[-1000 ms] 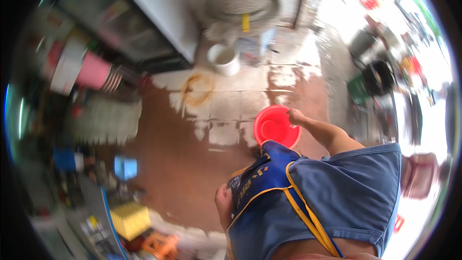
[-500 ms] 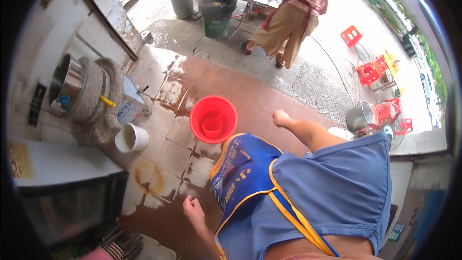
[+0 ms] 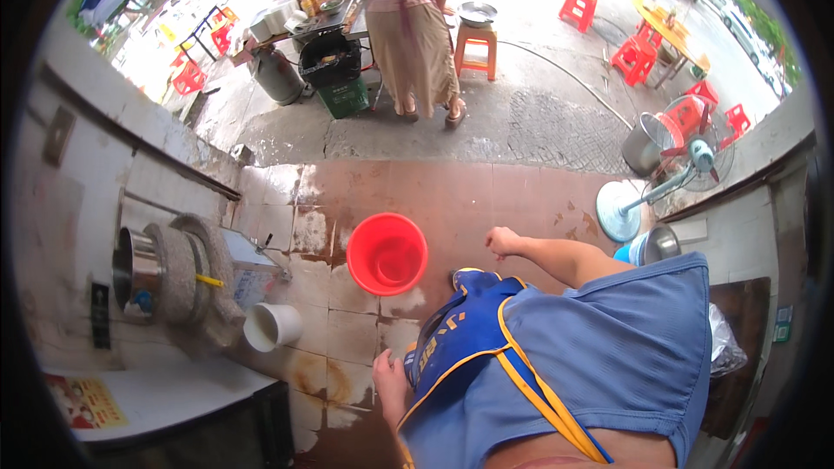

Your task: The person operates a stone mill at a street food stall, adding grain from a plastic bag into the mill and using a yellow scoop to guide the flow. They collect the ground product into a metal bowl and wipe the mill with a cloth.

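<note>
bucket: round red plastic bucket point(image 3: 365, 247), upright on brown-and-pale tiled floor point(image 3: 452, 191), smaller round red vessel point(image 3: 396, 266) inside.
left hand point(image 3: 390, 382): beside blue apron w/ yellow trim point(image 3: 465, 321), apart from bucket, fingers loosely bent, nothing seen in it; can't tell how wide.
right hand point(image 3: 501, 243): out to r. of bucket, not touching, fingers curled, palm hidden; can't tell if empty.
stage: bucket's set down, hands off it; what's left can't be judged from this view.
floor: brown parts look wet, pale patches nr bucket, tan stain lower l.
room: white plastic bucket point(image 3: 276, 327) & grey round stone machine point(image 3: 174, 269) l., pale-blue standing fan point(image 3: 617, 208) r.
outside: co-worker in beige trousers point(image 3: 408, 61), back turned.
</note>
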The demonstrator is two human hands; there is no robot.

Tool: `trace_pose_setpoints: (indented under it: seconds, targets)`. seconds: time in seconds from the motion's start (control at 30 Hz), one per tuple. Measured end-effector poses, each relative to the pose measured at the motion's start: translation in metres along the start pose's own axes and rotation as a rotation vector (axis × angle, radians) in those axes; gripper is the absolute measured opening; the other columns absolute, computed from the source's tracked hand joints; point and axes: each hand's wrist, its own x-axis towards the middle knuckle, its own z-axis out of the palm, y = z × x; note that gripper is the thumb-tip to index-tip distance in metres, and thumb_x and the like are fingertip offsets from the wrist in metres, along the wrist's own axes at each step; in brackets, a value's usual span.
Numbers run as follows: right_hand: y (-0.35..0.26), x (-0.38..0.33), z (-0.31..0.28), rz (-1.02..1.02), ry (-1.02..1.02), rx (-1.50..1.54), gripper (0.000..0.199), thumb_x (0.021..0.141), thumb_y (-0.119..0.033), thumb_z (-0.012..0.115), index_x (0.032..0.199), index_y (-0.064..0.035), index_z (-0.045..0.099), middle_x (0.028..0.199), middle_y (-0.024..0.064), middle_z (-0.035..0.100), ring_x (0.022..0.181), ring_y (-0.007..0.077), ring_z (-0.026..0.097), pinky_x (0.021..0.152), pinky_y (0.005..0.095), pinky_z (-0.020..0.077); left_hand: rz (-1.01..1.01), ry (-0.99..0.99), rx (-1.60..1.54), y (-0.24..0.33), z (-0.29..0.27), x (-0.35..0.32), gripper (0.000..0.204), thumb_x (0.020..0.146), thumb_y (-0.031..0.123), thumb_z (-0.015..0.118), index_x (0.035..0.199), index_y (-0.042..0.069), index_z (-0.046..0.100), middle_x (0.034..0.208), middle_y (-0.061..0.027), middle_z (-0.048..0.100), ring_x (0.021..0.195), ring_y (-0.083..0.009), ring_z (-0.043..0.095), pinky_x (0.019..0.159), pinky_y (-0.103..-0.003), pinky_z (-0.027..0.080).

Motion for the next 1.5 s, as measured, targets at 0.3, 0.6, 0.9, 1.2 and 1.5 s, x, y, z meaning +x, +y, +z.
trace_pose_setpoints:
  seconds: [0.3, 0.6, 0.9, 1.2, 1.5]
  targets:
    - [-0.006, 0.073, -0.02, -0.12, -0.097, -0.188, 0.033, 0.077, 0.001, 0.056, 0.106, -0.0026, 0.071, 0.087, 0.0158, 0.073, 0.069, 0.0257, 0.073, 0.068, 0.0382, 0.0595, -0.027, 0.033, 0.084, 0.026, 0.024, 0.019, 0.033, 0.085, 0.009, 0.061, 0.115, -0.004, 0.064, 0.101, -0.0211, 0.064, 0.086, -0.0331, 0.066, 0.08, -0.041, 0.053]
    - [0.036, 0.123, -0.033, -0.162, 0.005, -0.33, 0.031, 0.072, -0.004, 0.065, 0.1, -0.0094, 0.075, 0.089, 0.013, 0.074, 0.08, 0.0259, 0.074, 0.073, 0.0382, 0.0595, -0.17, 0.029, 0.083, 0.089, 0.018, 0.028, 0.035, 0.087, 0.013, 0.061, 0.118, -0.004, 0.063, 0.113, -0.0243, 0.063, 0.099, -0.0392, 0.063, 0.087, -0.044, 0.051]
    - [0.049, 0.123, 0.004, -0.02, -0.266, -0.068, 0.021, 0.079, 0.006, 0.058, 0.094, 0.0024, 0.072, 0.072, 0.0155, 0.071, 0.059, 0.0239, 0.072, 0.055, 0.0344, 0.0594, -0.234, 0.084, 0.099, 0.085, -0.011, 0.023, 0.035, 0.089, 0.017, 0.062, 0.119, 0.0, 0.063, 0.116, -0.0199, 0.063, 0.105, -0.038, 0.063, 0.091, -0.042, 0.05]
    - [-0.021, 0.128, 0.046, 0.147, -0.198, -0.013, 0.033, 0.087, 0.008, 0.043, 0.113, 0.0071, 0.063, 0.082, 0.0195, 0.068, 0.06, 0.0297, 0.071, 0.047, 0.0367, 0.0578, -0.298, 0.085, -0.073, -0.02, -0.039, -0.005, 0.034, 0.089, 0.017, 0.06, 0.118, 0.0, 0.062, 0.118, -0.0207, 0.063, 0.109, -0.038, 0.061, 0.094, -0.042, 0.049]
    - [-0.183, 0.116, 0.18, 0.049, -0.193, 0.01, 0.026, 0.092, -0.004, 0.051, 0.115, 0.0038, 0.063, 0.088, 0.0136, 0.064, 0.061, 0.0238, 0.069, 0.047, 0.0319, 0.0541, -0.295, 0.263, -0.076, -0.189, -0.182, -0.005, 0.03, 0.09, 0.015, 0.059, 0.115, -0.002, 0.063, 0.118, -0.0222, 0.062, 0.109, -0.0404, 0.059, 0.094, -0.045, 0.049]
